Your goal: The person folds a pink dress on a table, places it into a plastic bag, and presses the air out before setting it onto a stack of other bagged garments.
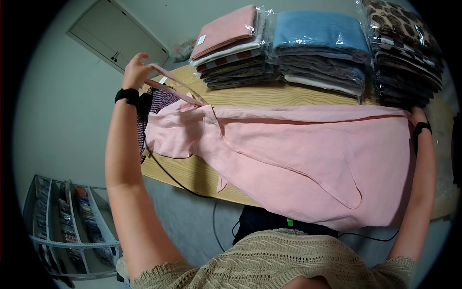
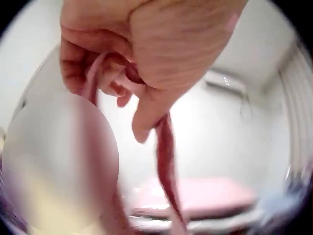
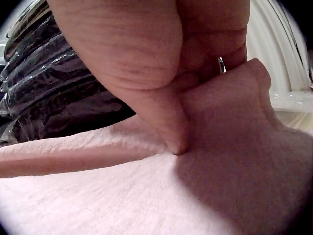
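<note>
A pink garment (image 1: 298, 159) lies lengthwise over the wooden table, a thin tie curving across its front. Raised past the garment's left end, the left hand (image 1: 137, 72) holds pink straps (image 1: 178, 84) that run taut down to the cloth; in the left wrist view the fingers of this hand (image 2: 142, 63) curl round the strap (image 2: 166, 166). At the far right corner the right hand (image 1: 417, 115) grips the garment's edge. The right wrist view shows that hand (image 3: 161, 63) pinching the pink cloth (image 3: 234, 147), thumb on top and the other fingers partly hidden behind it.
Along the back of the wooden table (image 1: 250, 96) stand bagged stacks of folded cloth: pink-topped (image 1: 226, 33), blue-topped (image 1: 320, 33) and leopard-patterned (image 1: 404, 24). A dark knitted piece (image 1: 161, 98) lies under the garment's left end. A black cable (image 1: 168, 173) crosses the front edge. Shelving (image 1: 72, 245) stands lower left.
</note>
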`<action>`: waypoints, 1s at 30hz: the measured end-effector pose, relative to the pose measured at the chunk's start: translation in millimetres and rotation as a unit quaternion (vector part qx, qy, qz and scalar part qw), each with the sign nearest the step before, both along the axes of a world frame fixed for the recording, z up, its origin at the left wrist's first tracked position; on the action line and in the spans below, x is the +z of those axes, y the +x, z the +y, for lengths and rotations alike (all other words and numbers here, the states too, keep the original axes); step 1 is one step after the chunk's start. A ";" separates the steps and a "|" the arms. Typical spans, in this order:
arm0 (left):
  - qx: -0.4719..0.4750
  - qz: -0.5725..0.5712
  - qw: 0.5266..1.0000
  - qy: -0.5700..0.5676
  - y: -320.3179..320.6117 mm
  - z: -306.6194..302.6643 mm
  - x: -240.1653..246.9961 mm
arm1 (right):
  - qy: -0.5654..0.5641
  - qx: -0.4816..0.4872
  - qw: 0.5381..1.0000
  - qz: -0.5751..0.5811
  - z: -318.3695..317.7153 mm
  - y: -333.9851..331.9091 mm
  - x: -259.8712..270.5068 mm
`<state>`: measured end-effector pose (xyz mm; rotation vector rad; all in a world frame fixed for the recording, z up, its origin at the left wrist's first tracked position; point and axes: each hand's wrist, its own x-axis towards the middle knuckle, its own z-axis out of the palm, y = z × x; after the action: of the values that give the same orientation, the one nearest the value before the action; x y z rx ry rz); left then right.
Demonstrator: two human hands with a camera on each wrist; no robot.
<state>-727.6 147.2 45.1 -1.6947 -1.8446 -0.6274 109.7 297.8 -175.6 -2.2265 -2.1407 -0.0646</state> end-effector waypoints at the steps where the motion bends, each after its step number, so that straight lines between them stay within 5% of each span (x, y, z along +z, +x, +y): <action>1: 0.000 0.001 1.000 0.000 4.9 -1.0 7.7 | -0.007 -0.007 1.000 -0.002 -0.6 -2.0 1.8; 3: 0.016 -0.359 0.930 -0.077 11.7 -1.9 19.6 | -0.013 -0.006 1.000 -0.001 -1.6 -5.8 4.6; 4: -0.036 -0.558 0.828 0.039 -1.5 2.7 23.7 | -0.019 -0.007 1.000 -0.002 -0.8 -5.0 3.5; 5: -0.122 -0.611 0.782 0.013 -19.6 -2.6 36.6 | -0.019 -0.008 1.000 -0.002 -0.5 -4.0 2.1; 7: -0.142 -0.725 0.646 0.191 -78.4 23.3 46.9 | 0.030 0.027 0.999 -0.022 2.7 5.9 -6.1; 9: -0.144 -0.633 0.758 0.061 -79.5 -7.8 71.3 | 0.042 0.030 0.998 -0.024 2.0 7.6 -7.0; 10: -0.010 -0.554 0.816 0.163 -33.0 -15.0 75.6 | 0.033 0.027 0.999 -0.020 1.9 6.7 -6.1; 11: 0.010 -0.477 0.867 0.143 -23.7 -17.1 78.1 | 0.024 0.024 0.999 -0.015 1.7 5.1 -4.8; 13: 0.022 -0.453 0.882 0.127 -3.2 -19.5 84.8 | 0.003 0.013 1.000 -0.009 3.8 2.0 -2.3; 14: 0.024 -0.452 0.883 0.127 -3.6 -17.0 89.0 | -0.017 0.000 1.000 -0.004 4.5 0.0 -1.9; 18: -0.399 -0.575 0.714 0.026 30.8 -16.9 103.7 | -0.003 -0.010 1.000 -0.022 -1.3 -7.5 3.2; 20: -0.375 -0.572 0.721 0.111 115.2 -32.3 113.1 | 0.010 -0.006 0.999 -0.042 -3.3 -10.9 4.4; 22: -0.519 -0.485 0.704 -0.004 141.7 -37.6 122.2 | 0.012 -0.013 0.999 -0.042 0.2 -6.8 -1.8; 24: -0.556 -0.295 0.777 -0.014 220.6 -66.4 107.2 | -0.010 -0.034 0.999 -0.030 -4.9 -15.8 8.1; 25: -0.606 -0.305 0.722 -0.135 195.3 -55.6 119.3 | -0.007 -0.033 0.999 -0.031 -5.7 -15.3 10.1; 26: -0.648 -0.183 0.685 -0.278 202.4 -53.7 115.3 | -0.011 -0.032 0.999 -0.033 -8.3 -18.9 13.2; 27: -0.632 -0.235 0.685 -0.275 229.2 -69.9 94.3 | -0.016 -0.031 0.999 -0.035 -7.7 -18.1 12.4; 29: -0.655 -0.067 0.681 -0.321 281.4 -93.1 75.6 | -0.011 -0.032 0.999 -0.029 -9.8 -20.1 16.0; 30: -0.626 -0.097 0.692 -0.345 279.2 -95.4 70.3 | -0.010 -0.033 0.999 -0.024 -10.2 -20.0 16.3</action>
<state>-448.4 51.8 115.4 -3.5075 -0.7014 -0.5932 89.7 287.6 -159.3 -2.3291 -2.1011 -0.1018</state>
